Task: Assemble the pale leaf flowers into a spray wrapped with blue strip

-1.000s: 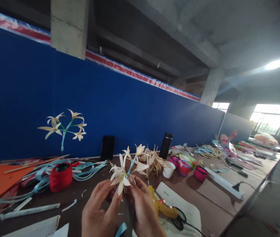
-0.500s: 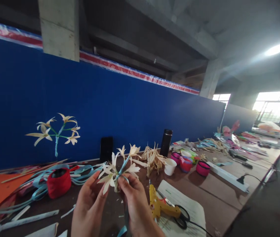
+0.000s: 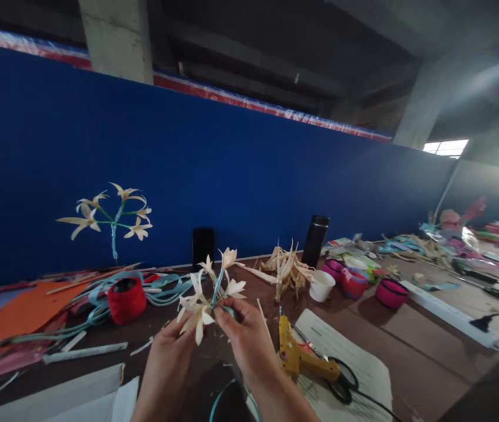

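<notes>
Between my hands is a small spray of cream-coloured artificial flowers (image 3: pixel 199 302) on a stem wrapped in light blue ribbon. My right hand (image 3: pixel 244 334) pinches the wrapped stem, and a loose end of blue ribbon (image 3: pixel 217 398) hangs below it. Close around the lower left blossoms, my left hand (image 3: pixel 172 349) has its fingers bent, their tips partly hidden behind the petals. A similar finished-looking flower spray (image 3: pixel 115 220) stands upright against the blue partition at the back left.
A yellow glue gun (image 3: pixel 297 351) and black-handled scissors (image 3: pixel 343 381) lie on a printed sheet (image 3: pixel 363 357) at right. Red ribbon roll (image 3: pixel 126 300) sits left. Dried husks (image 3: pixel 287 269), a white cup (image 3: pixel 322 286), a black bottle (image 3: pixel 316 240) and a power strip (image 3: pixel 449 313) stand further back.
The camera view has turned slightly, so the table items appear shifted right. My hands remain on the flower spray, and the left fingers have moved lower behind the blossoms.
</notes>
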`<move>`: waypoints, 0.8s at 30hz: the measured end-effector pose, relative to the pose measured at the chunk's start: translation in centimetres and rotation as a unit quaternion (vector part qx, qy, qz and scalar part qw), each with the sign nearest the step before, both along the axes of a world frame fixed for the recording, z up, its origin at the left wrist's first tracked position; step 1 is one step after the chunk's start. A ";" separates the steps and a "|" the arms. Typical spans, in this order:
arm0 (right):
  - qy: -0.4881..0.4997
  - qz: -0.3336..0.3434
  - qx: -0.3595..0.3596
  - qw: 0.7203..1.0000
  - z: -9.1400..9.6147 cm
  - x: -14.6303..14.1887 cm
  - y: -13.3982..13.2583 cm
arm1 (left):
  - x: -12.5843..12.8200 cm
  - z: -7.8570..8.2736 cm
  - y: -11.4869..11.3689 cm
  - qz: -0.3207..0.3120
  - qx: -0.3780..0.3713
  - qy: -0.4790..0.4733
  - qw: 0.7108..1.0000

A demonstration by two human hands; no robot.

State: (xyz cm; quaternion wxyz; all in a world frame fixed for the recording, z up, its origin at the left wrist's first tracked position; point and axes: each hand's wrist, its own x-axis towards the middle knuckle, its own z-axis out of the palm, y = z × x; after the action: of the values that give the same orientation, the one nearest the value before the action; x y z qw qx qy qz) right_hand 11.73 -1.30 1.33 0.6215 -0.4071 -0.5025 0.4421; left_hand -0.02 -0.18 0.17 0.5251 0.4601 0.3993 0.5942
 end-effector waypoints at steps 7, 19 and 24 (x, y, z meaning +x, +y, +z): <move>0.036 0.024 -0.026 0.999 -0.3 0.3 -0.2 | 0.6 1.4 -0.6 -0.034 -0.024 -0.016 0.999; 0.021 -0.006 -0.070 0.997 1.6 0.6 -1.4 | 0.5 1.9 -1.1 0.005 -0.019 -0.083 0.996; -0.068 -0.069 0.032 0.995 1.7 0.9 -1.9 | 0.1 -0.3 -0.5 0.019 -0.024 -0.068 0.997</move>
State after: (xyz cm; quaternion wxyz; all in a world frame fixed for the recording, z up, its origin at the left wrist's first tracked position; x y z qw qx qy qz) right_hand 12.58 -3.18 3.00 0.6276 -0.4495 -0.5283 0.3535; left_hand 0.04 -0.65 -0.15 0.5503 0.3984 0.3856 0.6243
